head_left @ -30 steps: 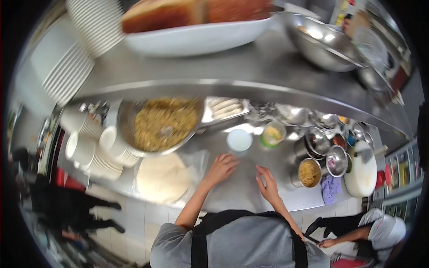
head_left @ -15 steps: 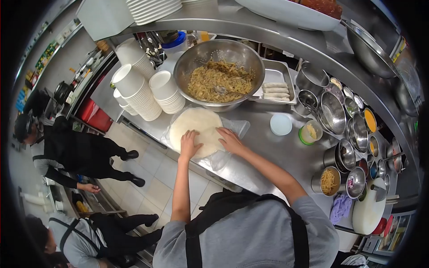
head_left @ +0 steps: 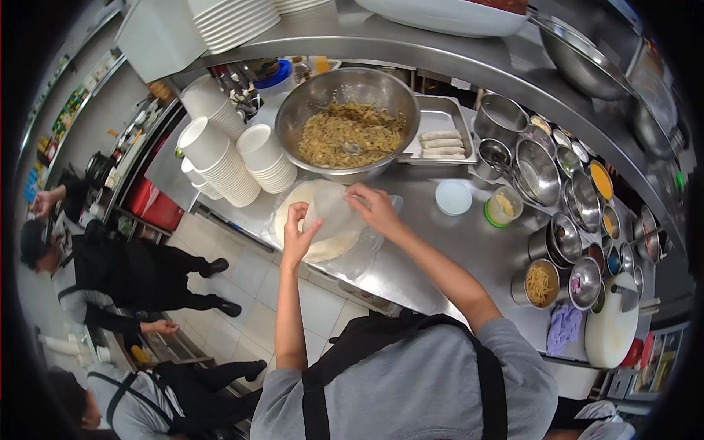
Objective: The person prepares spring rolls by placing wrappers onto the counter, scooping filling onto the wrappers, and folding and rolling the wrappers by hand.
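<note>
A stack of round, pale spring roll wrappers (head_left: 334, 248) lies on plastic film (head_left: 370, 246) at the counter's near edge. One thin, see-through wrapper (head_left: 331, 209) is raised off the stack between my hands. My left hand (head_left: 299, 233) pinches its left edge between thumb and fingers. On the opposite edge, my right hand (head_left: 375, 210) grips with bent fingers. Just beyond is a large steel bowl (head_left: 286, 136) of shredded, cooked-looking filling (head_left: 352, 132), with a spoon (head_left: 355, 149) resting in it. Several white rolls (head_left: 442, 144) sit in a metal tray (head_left: 438, 110) right of the bowl.
Stacked white paper tubs (head_left: 220, 165) stand left of the bowl. A light-blue round lid (head_left: 453, 197) and a small green-based tub (head_left: 504, 207) are on the right, before several steel bowls (head_left: 539, 172). A metal shelf (head_left: 411, 59) overhangs. Two people (head_left: 125, 264) are at the left.
My hands have gone from lying on the stack to lifting one wrapper by its edges. The view has shifted slightly. A person at the left has raised a hand.
</note>
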